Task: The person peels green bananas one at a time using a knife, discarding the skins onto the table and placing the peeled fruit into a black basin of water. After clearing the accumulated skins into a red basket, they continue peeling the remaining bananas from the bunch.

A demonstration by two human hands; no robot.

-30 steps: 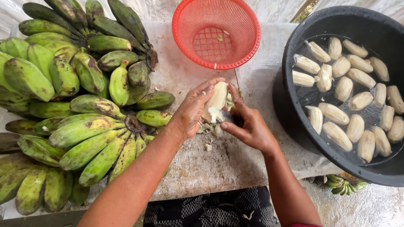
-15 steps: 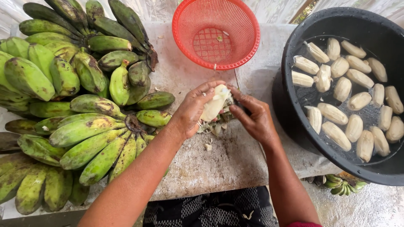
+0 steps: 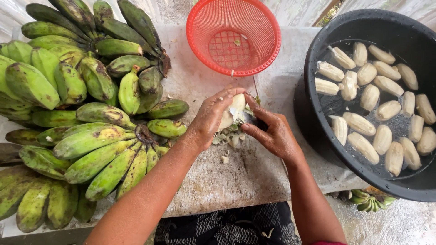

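A pale peeled banana (image 3: 232, 110) is gripped in my left hand (image 3: 210, 119) over the middle of the table. My right hand (image 3: 268, 131) holds a small knife (image 3: 245, 119) whose blade rests against the banana's lower side. Most of the knife is hidden by the fingers. Bits of green peel (image 3: 229, 137) lie on the table right under both hands.
Large bunches of green bananas (image 3: 77, 113) fill the table's left half. A red mesh basket (image 3: 234, 36) stands behind my hands. A big black tub (image 3: 318, 86) of water at the right holds several peeled bananas (image 3: 372, 113). A small banana bunch (image 3: 370, 198) lies below the tub.
The knife hand slid up along the banana and then back a little toward me. My left hand turned the banana, so less of it shows now.
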